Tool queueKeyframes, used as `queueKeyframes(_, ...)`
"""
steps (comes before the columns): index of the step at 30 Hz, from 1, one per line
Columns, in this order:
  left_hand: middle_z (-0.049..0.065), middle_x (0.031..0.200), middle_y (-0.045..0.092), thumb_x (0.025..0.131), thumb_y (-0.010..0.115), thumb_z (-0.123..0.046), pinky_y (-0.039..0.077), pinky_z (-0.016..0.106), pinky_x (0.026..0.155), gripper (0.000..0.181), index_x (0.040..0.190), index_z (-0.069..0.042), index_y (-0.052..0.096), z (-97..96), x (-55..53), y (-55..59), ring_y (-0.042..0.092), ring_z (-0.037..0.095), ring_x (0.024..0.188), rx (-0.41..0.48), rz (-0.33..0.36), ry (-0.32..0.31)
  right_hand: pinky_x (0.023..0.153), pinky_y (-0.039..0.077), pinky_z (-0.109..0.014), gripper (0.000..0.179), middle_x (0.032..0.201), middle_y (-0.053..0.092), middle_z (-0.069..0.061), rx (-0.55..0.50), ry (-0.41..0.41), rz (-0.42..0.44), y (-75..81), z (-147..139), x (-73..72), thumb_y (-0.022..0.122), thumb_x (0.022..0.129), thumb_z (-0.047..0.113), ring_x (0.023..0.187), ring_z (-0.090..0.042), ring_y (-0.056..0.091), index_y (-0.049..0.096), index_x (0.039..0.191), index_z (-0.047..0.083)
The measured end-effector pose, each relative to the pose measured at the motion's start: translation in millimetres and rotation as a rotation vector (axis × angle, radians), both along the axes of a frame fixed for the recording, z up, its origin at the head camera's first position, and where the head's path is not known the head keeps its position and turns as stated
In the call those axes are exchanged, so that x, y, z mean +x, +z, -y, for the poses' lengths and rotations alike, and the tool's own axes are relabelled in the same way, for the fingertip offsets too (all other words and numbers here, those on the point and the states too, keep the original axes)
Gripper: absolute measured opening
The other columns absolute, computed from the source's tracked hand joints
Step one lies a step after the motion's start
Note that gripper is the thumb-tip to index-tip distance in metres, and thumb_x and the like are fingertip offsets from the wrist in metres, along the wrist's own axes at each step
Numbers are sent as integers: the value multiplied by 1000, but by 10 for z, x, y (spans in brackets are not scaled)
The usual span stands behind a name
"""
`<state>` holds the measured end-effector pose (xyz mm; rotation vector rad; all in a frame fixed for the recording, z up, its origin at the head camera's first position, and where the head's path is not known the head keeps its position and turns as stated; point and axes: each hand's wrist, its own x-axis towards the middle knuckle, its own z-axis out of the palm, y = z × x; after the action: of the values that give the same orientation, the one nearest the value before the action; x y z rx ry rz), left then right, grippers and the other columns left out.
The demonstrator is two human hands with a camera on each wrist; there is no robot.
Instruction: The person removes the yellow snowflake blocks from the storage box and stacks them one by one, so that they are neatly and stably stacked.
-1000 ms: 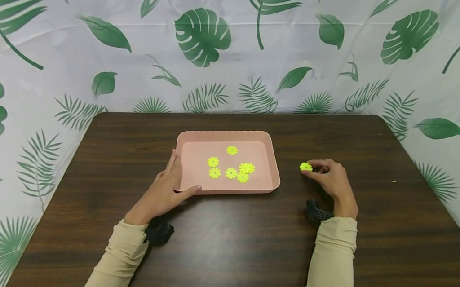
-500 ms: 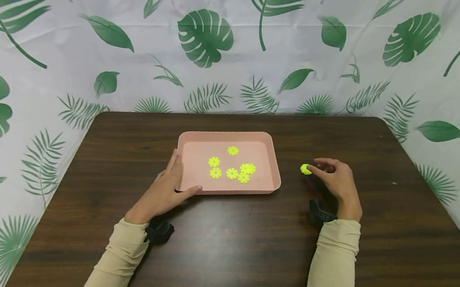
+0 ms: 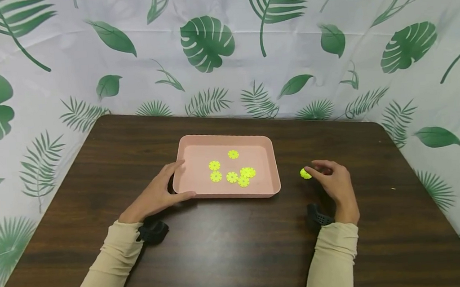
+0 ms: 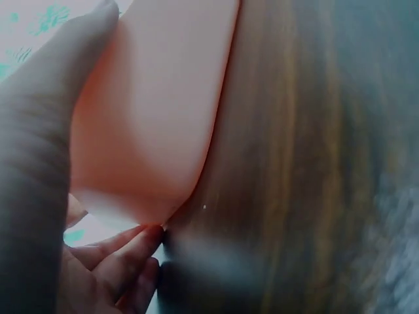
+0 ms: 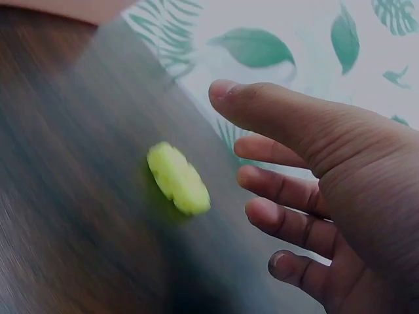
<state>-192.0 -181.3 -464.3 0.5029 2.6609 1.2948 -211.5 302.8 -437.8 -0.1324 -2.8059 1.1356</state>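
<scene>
A pink tray lies on the table, with several flat, notched yellow-green discs inside. My left hand holds its near left corner, thumb along the front wall and fingers at the left side. In the left wrist view, the fingers bend at the foot of the tray's wall. To the right of the tray, a small stack of the same notched discs lies on the wood. Beside it is my right hand, and the right wrist view shows its thumb and fingers spread, apart from the stack.
The dark wooden table reaches back to a white cloth printed with green leaves. Black wrist mounts sit at both sleeve cuffs. A tiny pale speck lies on the table at the right.
My right hand has let go of the disc stack it pinched a second ago. My left hand has slid slightly outward, its palm drawing away from the tray's left side.
</scene>
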Motion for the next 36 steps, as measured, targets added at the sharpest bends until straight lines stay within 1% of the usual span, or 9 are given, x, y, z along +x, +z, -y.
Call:
queueKeyframes(8, 11, 159, 35, 88, 83, -45, 34, 67, 111, 92, 162, -19, 34, 55, -62, -83, 37, 37, 146, 22, -51, -11, 74, 46, -22, 45, 111, 68, -18, -42, 84, -99, 45, 371, -189, 79, 94, 33, 92, -24, 59, 73, 125, 0)
queueKeyframes(12, 10, 158, 36, 89, 82, -44, 36, 66, 110, 91, 162, -20, 34, 47, -60, -119, 40, 37, 144, 10, -61, -15, 76, 48, -27, 40, 107, 68, -17, -76, 142, -126, 53, 676, -275, 82, 92, 26, 89, -25, 60, 75, 121, 0)
queueKeyframes(16, 10, 159, 35, 89, 81, -46, 37, 68, 108, 92, 163, -21, 32, 27, -41, -123, 42, 40, 143, -1, -60, -17, 80, 49, -37, 40, 106, 66, -18, -115, 223, -121, 55, 1005, -344, 82, 92, 25, 89, -27, 57, 74, 122, -1)
queueKeyframes(19, 11, 159, 34, 89, 81, -46, 38, 68, 108, 93, 163, -21, 31, 6, -48, -119, 42, 41, 142, 1, -63, -19, 79, 49, -40, 41, 110, 67, -16, -93, 265, -99, 51, 1234, -385, 82, 92, 26, 90, -29, 56, 73, 123, 0)
queueKeyframes(22, 11, 161, 32, 89, 81, -46, 37, 68, 108, 93, 163, -20, 31, 0, -57, -128, 41, 42, 143, 5, -62, -21, 79, 50, -42, 42, 115, 69, -15, -36, 264, -88, 43, 1416, -418, 82, 92, 29, 95, -31, 58, 73, 123, 1)
queueKeyframes(26, 12, 162, 31, 90, 80, -46, 37, 69, 108, 93, 163, -20, 30, 12, -55, -133, 41, 43, 143, 1, -61, -14, 83, 52, -46, 42, 115, 69, -17, -47, 260, -98, 35, 1583, -439, 82, 91, 26, 99, -33, 58, 73, 121, -1)
queueKeyframes(29, 13, 162, 32, 89, 81, -46, 36, 69, 108, 93, 163, -21, 30, 21, -59, -120, 40, 43, 143, -2, -63, -3, 82, 53, -46, 39, 111, 69, -17, -54, 320, -89, 26, 1711, -450, 83, 91, 23, 96, -33, 58, 75, 119, -2)
queueKeyframes(32, 13, 162, 31, 89, 81, -46, 36, 69, 109, 94, 163, -20, 30, 27, -64, -116, 40, 43, 144, -5, -67, 0, 81, 53, -44, 37, 105, 69, -15, -13, 415, -51, -9, 1856, -468, 83, 90, 22, 92, -30, 59, 76, 118, -1)
queueKeyframes(36, 13, 162, 31, 89, 81, -47, 36, 69, 109, 94, 164, -20, 30, 38, -64, -132, 39, 43, 144, -5, -65, 1, 82, 52, -40, 36, 99, 66, -11, 61, 489, -6, -85, 2050, -477, 84, 89, 22, 89, -26, 59, 76, 117, 1)
